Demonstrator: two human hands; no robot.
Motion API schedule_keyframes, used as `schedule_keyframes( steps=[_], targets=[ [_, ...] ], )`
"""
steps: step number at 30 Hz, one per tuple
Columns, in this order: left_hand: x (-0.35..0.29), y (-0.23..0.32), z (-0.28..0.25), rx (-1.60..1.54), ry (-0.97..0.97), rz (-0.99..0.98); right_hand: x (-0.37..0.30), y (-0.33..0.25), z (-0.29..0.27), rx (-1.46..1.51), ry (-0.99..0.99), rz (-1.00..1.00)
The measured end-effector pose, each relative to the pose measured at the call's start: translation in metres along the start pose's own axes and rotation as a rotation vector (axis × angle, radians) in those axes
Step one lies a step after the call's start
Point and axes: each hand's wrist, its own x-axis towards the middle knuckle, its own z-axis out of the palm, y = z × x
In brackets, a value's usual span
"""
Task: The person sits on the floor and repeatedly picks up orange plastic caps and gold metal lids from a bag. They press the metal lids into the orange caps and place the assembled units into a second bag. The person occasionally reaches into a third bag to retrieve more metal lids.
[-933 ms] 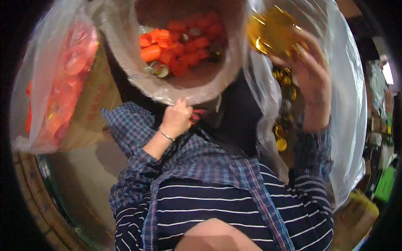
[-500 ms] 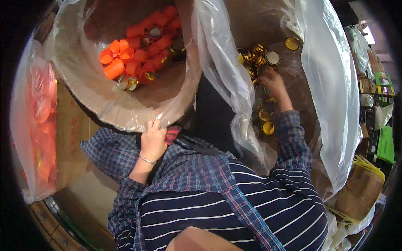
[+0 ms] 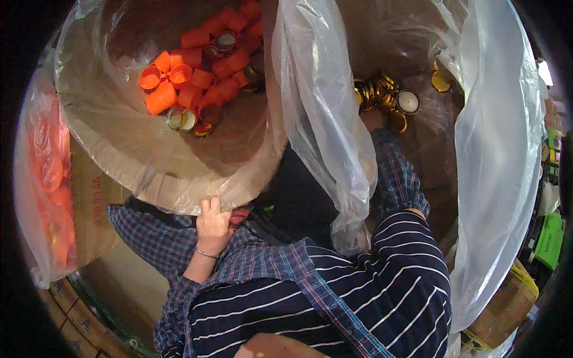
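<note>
My left hand [image 3: 213, 228], with a bracelet at the wrist, is closed on the near rim of a large plastic-lined box [image 3: 173, 190]. Inside that box lie many orange cups [image 3: 181, 74] and a few gold-rimmed lids [image 3: 188, 120]. My right sleeve [image 3: 397, 173] reaches down into a second lined container on the right; the hand beyond its cuff is hidden. Close past the cuff is a heap of gold lids [image 3: 382, 92], with a white-faced round lid [image 3: 408, 101] on its right side. Another gold lid [image 3: 441, 81] sits farther right.
Clear plastic liners hang over both containers, with a thick fold [image 3: 325, 101] between them. A bag of orange items [image 3: 54, 185] stands at far left beside a brown carton [image 3: 95, 203]. A yellow-strapped carton [image 3: 504, 307] and a green box [image 3: 548, 240] are at right.
My right arm has reached deeper into the right container, and its hand has gone out of sight. The left hand keeps its hold on the rim. The view has shifted.
</note>
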Motion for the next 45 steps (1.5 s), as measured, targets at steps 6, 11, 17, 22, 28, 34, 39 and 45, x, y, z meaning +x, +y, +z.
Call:
schedule_keyframes(
  steps=[6, 11, 17, 22, 28, 34, 39, 45],
  targets=[
    [0.000, 0.001, 0.004, 0.001, -0.037, -0.048, -0.096, -0.014, 0.010, -0.320, -0.130, -0.261],
    [0.000, -0.001, 0.008, -0.010, 0.016, -0.020, -0.167, 0.004, -0.006, 0.174, -0.228, -0.143],
    [0.000, 0.001, 0.006, 0.013, 0.050, -0.006, -0.207, -0.018, -0.094, 0.676, -0.225, 0.579],
    [0.000, 0.003, 0.008, 0.000, 0.080, -0.005, -0.205, -0.107, -0.265, 1.242, 0.062, 0.552],
    [0.001, 0.004, 0.007, 0.016, 0.066, -0.009, -0.157, -0.243, -0.403, 1.289, 0.083, -0.384],
    [0.001, 0.006, 0.005, 0.011, 0.107, -0.013, -0.102, -0.228, -0.379, 1.220, 0.365, -0.435],
    [0.002, 0.005, 0.007, 0.046, -0.003, -0.051, -0.112, -0.107, -0.221, 1.200, 0.169, 0.573],
    [0.003, 0.005, 0.010, 0.061, 0.008, -0.089, -0.104, -0.014, -0.018, 0.766, -0.088, 0.831]
  ],
)
